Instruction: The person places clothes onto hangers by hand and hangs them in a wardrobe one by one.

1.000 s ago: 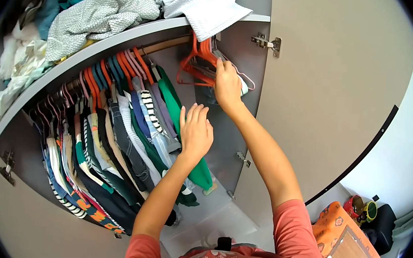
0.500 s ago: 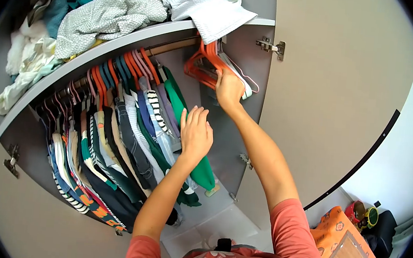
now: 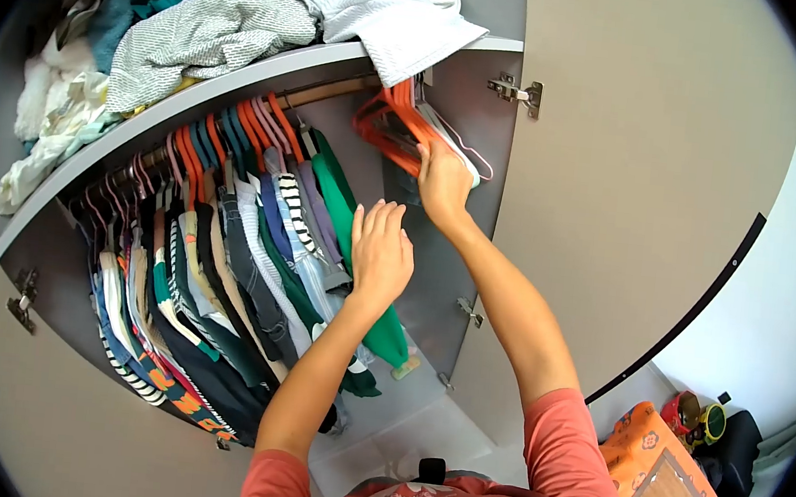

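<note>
My right hand [image 3: 445, 182] is closed on the lower edge of the orange hangers [image 3: 397, 114], which hang at the right end of the wooden rod [image 3: 335, 88]. Beside them hang a pink and a white hanger [image 3: 469, 162]. My left hand [image 3: 382, 252] has its fingers stretched out and lies against the green garment [image 3: 332, 185], the rightmost in the row. Left of it, many clothes [image 3: 252, 273] hang close together on orange, blue and pink hangers.
Above the rod, a shelf [image 3: 340, 52] bears heaped clothes, and a light grey cloth [image 3: 416, 44] droops over its edge. The open wardrobe door [image 3: 644, 176] stands at the right. An orange-covered box [image 3: 633, 444] is at the lower right.
The orange hangers have swung and bunched toward the right under my right hand, which has moved slightly down. My left hand has stayed nearly still at the green garment.
</note>
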Demonstrator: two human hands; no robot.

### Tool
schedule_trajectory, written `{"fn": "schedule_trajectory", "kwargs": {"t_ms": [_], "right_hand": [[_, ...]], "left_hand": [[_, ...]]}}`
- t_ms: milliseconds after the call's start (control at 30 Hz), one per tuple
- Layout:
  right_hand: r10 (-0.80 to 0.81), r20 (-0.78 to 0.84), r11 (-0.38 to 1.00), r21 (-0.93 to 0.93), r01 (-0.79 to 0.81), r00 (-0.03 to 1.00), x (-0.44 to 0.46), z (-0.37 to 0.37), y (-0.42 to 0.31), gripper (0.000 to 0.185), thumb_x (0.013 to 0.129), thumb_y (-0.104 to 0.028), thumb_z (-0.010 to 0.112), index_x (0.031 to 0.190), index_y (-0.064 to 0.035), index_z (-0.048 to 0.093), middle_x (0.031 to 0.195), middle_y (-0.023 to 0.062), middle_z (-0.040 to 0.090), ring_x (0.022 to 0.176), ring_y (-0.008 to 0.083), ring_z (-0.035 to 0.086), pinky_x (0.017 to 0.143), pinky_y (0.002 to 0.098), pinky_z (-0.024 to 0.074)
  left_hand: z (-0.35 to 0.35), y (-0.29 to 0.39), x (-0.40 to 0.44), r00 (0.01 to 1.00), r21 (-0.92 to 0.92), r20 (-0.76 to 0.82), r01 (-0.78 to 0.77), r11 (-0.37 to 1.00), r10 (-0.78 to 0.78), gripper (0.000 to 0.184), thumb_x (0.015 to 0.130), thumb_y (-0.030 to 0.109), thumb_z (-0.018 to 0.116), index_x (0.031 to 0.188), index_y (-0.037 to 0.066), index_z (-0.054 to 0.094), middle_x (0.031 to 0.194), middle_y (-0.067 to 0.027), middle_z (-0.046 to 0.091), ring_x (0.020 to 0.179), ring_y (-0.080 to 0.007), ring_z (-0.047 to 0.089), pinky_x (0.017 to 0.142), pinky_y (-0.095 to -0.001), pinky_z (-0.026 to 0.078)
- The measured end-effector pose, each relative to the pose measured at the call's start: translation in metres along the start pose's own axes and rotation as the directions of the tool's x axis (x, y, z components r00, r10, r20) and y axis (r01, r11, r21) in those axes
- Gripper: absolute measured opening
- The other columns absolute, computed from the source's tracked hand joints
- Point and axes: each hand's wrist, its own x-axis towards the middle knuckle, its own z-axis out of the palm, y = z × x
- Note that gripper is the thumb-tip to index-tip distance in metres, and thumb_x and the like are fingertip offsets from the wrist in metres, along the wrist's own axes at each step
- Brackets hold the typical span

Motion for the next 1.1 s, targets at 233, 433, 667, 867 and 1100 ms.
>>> {"fn": "schedule_trajectory", "kwargs": {"t_ms": [233, 433, 667, 867, 1100], "right_hand": [[0.088, 0.098, 0.995, 0.029, -0.092, 0.991, -0.074, -0.062, -0.003, 0.021, 0.095, -0.025, 0.061, 0.104, -0.006, 0.063, 0.075, 0.0152, 0.068, 0.067, 0.0333, 0.067, 0.055, 0.043, 0.051], [0.07, 0.072, 0.988, 0.129, -0.079, 0.995, -0.157, -0.16, 0.007, 0.017, 0.092, -0.019, 0.066, 0.103, -0.0064, 0.066, 0.071, 0.0108, 0.065, 0.062, 0.029, 0.064, 0.055, 0.0389, 0.0488], [0.063, 0.108, 0.994, -0.093, -0.053, 0.992, -0.271, -0.298, 0.026, 0.014, 0.089, -0.015, 0.069, 0.099, -0.0058, 0.066, 0.07, 0.0074, 0.063, 0.058, 0.0248, 0.059, 0.053, 0.0358, 0.0457], [0.283, 0.079, 0.879, -0.42, -0.225, 0.956, -0.331, -0.39, 0.015, 0.017, 0.087, -0.016, 0.07, 0.099, -0.0066, 0.063, 0.073, 0.0067, 0.062, 0.063, 0.0257, 0.06, 0.055, 0.0379, 0.0467], [0.461, -0.1, 0.651, -0.637, -0.413, 0.882, -0.385, -0.512, -0.011, 0.032, 0.088, -0.018, 0.068, 0.115, -0.0058, 0.057, 0.082, 0.0102, 0.064, 0.073, 0.0294, 0.063, 0.062, 0.0408, 0.0488]], "left_hand": [[0.006, 0.01, -0.009, 0.999, -0.1, -0.026, 0.034, 0.994, -0.037, 0.043, 0.089, 0.007, 0.051, 0.131, -0.002, 0.05, 0.135, -0.019, 0.053, 0.131, -0.0355, 0.045, 0.116, -0.0492, 0.025], [0.017, 0.03, -0.009, 0.993, -0.192, -0.09, 0.055, 0.98, -0.073, 0.064, 0.095, 0.019, 0.052, 0.148, -0.006, 0.027, 0.154, -0.0253, 0.03, 0.144, -0.0383, 0.027, 0.119, -0.0512, 0.018], [0.035, 0.122, -0.049, 0.998, -0.581, 0.039, -0.016, 0.814, 0.048, 0.054, 0.097, 0.026, 0.056, 0.137, -0.007, 0.04, 0.135, -0.0203, 0.053, 0.13, -0.0344, 0.045, 0.118, -0.0532, 0.015], [0.026, 0.243, -0.117, 0.944, -0.892, 0.287, 0.202, 0.405, 0.161, 0.043, 0.097, 0.017, 0.051, 0.132, -0.009, 0.044, 0.129, -0.0185, 0.058, 0.129, -0.0394, 0.044, 0.113, -0.0491, 0.024], [-0.006, 0.376, -0.218, 0.842, -0.986, 0.121, 0.043, 0.159, 0.525, 0.044, 0.095, 0.015, 0.052, 0.132, -0.007, 0.048, 0.133, -0.021, 0.055, 0.13, -0.0404, 0.045, 0.113, -0.0514, 0.026]]}}
